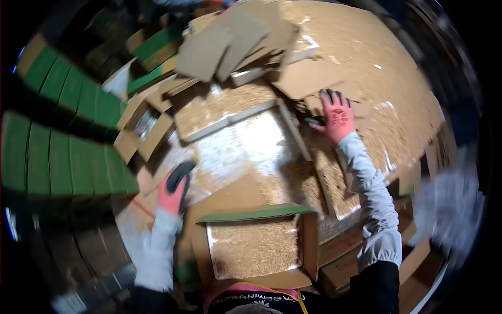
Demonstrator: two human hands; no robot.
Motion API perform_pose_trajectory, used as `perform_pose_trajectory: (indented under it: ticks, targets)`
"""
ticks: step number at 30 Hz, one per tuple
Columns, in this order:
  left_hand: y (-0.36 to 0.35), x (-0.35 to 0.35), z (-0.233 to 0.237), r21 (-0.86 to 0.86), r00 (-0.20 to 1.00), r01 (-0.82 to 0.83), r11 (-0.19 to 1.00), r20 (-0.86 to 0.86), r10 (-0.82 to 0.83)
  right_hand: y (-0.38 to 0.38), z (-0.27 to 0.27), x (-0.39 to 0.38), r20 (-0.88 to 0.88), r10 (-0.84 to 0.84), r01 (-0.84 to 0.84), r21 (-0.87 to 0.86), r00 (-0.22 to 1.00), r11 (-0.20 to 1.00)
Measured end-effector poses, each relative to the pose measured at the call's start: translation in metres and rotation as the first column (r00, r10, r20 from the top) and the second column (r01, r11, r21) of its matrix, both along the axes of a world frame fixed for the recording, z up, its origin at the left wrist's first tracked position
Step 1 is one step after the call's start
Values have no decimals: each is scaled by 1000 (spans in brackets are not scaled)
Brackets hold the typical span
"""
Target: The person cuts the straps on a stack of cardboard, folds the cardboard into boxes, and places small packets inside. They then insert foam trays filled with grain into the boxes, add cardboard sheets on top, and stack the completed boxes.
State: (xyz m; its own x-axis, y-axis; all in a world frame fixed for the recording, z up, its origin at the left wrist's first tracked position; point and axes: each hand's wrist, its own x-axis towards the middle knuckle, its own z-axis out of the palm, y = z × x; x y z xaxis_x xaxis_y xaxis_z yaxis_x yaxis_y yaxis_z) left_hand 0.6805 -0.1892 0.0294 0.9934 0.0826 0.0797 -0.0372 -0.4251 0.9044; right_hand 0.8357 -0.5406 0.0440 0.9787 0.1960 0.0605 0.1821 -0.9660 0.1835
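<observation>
Both of my hands wear pink gloves with black fingertips. Over the left side of the work surface, my left hand (175, 189) is open with nothing visible in it. My right hand (338, 118) reaches forward with its fingers apart, beside a flat cardboard sheet (306, 78) and a dark patch in the shavings. Close to my body stands an open cardboard box (309, 246) with a green flap edge. Inside it, wood shavings (256, 248) lie within a white rim.
Loose shavings (376, 57) cover the table. Cardboard pieces (204, 52) are piled at the back. A small open carton (154, 138) holds something I cannot make out. Rows of green boxes (57, 162) line the left. A low white divider (230, 120) edges the bare white surface (251, 138).
</observation>
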Motion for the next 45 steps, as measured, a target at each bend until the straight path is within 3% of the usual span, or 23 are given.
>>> perform_pose_trajectory:
  ticks: [1,4,6,10,13,15,17,20,23,27,29,30,33,34,35,36,37,39,41,42,43,44,45]
  targets:
    - [0,27,-27,-123,998,-58,991,-43,53,10,-24,28,79,83,-80,-46,993,996]
    - [4,85,-80,289,997,-54,956,-40,69,35,-74,79,15,-3,5,-161,1000,987]
    - [22,99,-74,330,990,-144,933,46,137,24,-102,102,-123,49,-57,-67,991,996]
    - [129,128,-77,317,678,-727,609,466,568,38,-52,62,16,304,-302,-68,953,951]
    - [202,169,-78,609,710,-572,550,31,703,45,-11,27,-58,335,-339,-94,940,936]
    - [229,195,-121,848,659,-181,499,-272,701,51,1,6,-58,333,-337,-91,941,937]
    - [232,197,-148,903,657,-58,426,-287,697,63,19,-23,28,367,-367,-10,930,930]
    - [263,215,-209,850,636,-221,479,-246,731,69,47,-64,-2,322,-320,109,947,941]
    - [224,188,-115,941,699,-209,266,-46,713,43,59,-85,85,412,-420,206,907,884]
    - [202,169,-40,888,736,-262,378,-69,674,24,49,-93,254,197,-321,705,947,633]
    - [196,161,-26,656,633,-624,425,104,767,26,38,-78,363,209,-418,778,908,468]
    - [191,159,-29,522,589,-747,411,233,774,26,23,-75,242,96,-260,872,966,415]
    - [88,80,38,-184,865,-404,896,243,439,21,-5,-60,-319,192,285,940,928,185]
    - [50,47,55,-299,894,-264,917,281,349,7,-43,-48,-67,36,40,862,997,506]
    - [15,5,74,-266,942,-234,935,175,285,25,-21,-55,-93,-19,90,855,995,510]
    - [6,-26,66,237,893,-184,954,446,61,10,-45,-43,-8,2,5,822,1000,569]
    - [-17,-48,75,318,760,19,948,611,-220,43,7,-63,-424,-19,417,879,905,232]
    - [-52,-87,68,726,685,348,594,236,-689,-2,-57,-34,-177,31,173,979,984,111]
    - [-75,-115,22,670,636,627,398,-145,-758,20,-4,-71,148,-155,-81,924,977,373]
    - [-72,-122,30,669,568,724,168,-439,-696,31,32,-98,103,-57,-92,982,993,168]
    - [-63,-133,27,698,662,631,338,-257,-704,42,67,-129,76,46,-74,996,996,-48]
    - [-49,-139,49,657,741,564,501,-135,-657,50,100,-158,476,55,-453,786,878,422]
    - [-31,-147,51,687,849,337,643,75,-524,57,121,-189,739,258,-614,257,623,746]
